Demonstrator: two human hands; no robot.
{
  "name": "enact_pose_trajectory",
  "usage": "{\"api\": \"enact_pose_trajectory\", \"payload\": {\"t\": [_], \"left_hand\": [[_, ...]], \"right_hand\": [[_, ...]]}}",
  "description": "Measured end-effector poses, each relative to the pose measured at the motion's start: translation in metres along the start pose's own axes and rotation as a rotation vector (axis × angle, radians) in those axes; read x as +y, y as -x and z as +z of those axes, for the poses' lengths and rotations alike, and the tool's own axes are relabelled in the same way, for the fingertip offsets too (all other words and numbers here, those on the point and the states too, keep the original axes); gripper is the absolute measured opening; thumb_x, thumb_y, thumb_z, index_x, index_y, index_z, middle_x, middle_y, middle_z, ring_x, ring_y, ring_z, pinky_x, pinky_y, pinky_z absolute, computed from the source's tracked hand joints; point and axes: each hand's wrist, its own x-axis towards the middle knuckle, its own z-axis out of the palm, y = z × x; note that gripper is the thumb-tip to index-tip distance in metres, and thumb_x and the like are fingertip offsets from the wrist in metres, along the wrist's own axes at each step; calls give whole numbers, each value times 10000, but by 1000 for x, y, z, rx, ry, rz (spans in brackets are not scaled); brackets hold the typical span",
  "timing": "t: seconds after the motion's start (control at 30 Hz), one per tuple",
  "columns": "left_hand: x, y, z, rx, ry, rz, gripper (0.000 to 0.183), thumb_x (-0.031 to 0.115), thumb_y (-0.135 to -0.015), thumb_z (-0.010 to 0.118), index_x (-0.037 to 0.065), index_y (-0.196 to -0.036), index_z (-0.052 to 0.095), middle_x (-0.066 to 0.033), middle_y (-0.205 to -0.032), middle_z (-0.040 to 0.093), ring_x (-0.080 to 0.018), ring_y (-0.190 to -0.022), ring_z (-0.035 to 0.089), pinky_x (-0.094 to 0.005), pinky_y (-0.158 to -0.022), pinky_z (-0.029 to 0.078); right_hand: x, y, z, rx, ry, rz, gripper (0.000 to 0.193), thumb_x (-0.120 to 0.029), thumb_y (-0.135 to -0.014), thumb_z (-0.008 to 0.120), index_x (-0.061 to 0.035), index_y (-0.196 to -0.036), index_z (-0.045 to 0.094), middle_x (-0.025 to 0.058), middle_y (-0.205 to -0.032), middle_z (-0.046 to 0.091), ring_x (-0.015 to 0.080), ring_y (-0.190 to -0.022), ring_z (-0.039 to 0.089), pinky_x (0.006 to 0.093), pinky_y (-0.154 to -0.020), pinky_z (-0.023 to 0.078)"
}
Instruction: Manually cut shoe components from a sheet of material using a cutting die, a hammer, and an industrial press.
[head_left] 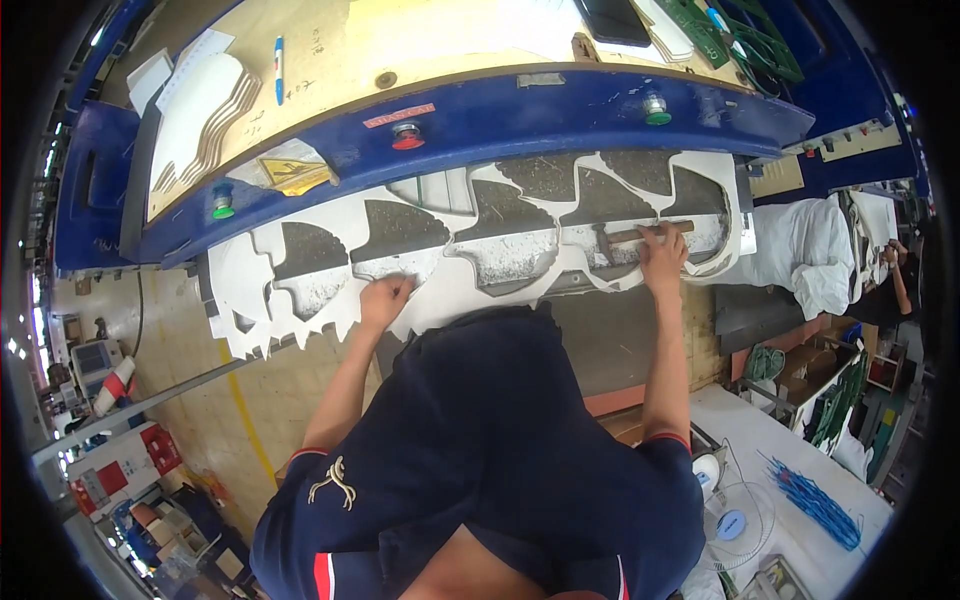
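A white sheet with several large shaped cut-outs lies across the bed in front of me, and dark and speckled pale surface shows through its openings. My left hand is closed at the near edge of the sheet, its fingertips pinching the strip beside a cut-out. Further right, my right hand is closed over the wooden handle of a hammer. The hammer lies sideways above a cut-out, with its head to the left of my fingers. My palm hides part of the handle.
Beyond the sheet runs a blue machine beam with a red button and green buttons. On its top lie stacked cut pieces, a pen and a phone. White material hangs at right, near another person.
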Motion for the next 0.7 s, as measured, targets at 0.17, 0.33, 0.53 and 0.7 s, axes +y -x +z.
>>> {"api": "enact_pose_trajectory", "payload": {"t": [0.17, 0.33, 0.53, 0.7], "left_hand": [[7, -13, -18, -48, -67, 67, 477, 447, -932, 577, 76, -654, 687, -165, -605, 621, -369, -600, 639, -460, -585, 502], [52, 6, -7, 51, -201, 1, 441, 450, -924, 581, 45, -807, 712, -187, -754, 685, -370, -733, 674, -470, -681, 535], [59, 20, 22, 460, -154, 78, 299, 315, -853, 681, 34, -753, 654, -139, -727, 636, -316, -744, 624, -429, -691, 483], [56, 26, 19, 414, -92, 53, 343, 338, -861, 665, 38, -697, 667, -143, -719, 653, -319, -741, 646, -431, -690, 507]], "right_hand": [[-4, -40, -6, -333, 4, -176, 346, -242, -831, 707, -127, -1143, 612, 109, -1154, 602, 341, -1167, 485, 531, -968, 327], [0, -60, -13, -560, -40, -171, 327, -305, -863, 678, -136, -1141, 646, 149, -1098, 656, 341, -1111, 570, 515, -958, 347], [-10, -59, 3, -508, -63, -128, 345, -239, -783, 727, -117, -1096, 645, 110, -1149, 640, 358, -1168, 521, 530, -1023, 349], [0, -55, 1, -526, 105, -64, 348, -224, -810, 678, -101, -1134, 648, 161, -1179, 631, 392, -1147, 545, 509, -962, 456]]}}
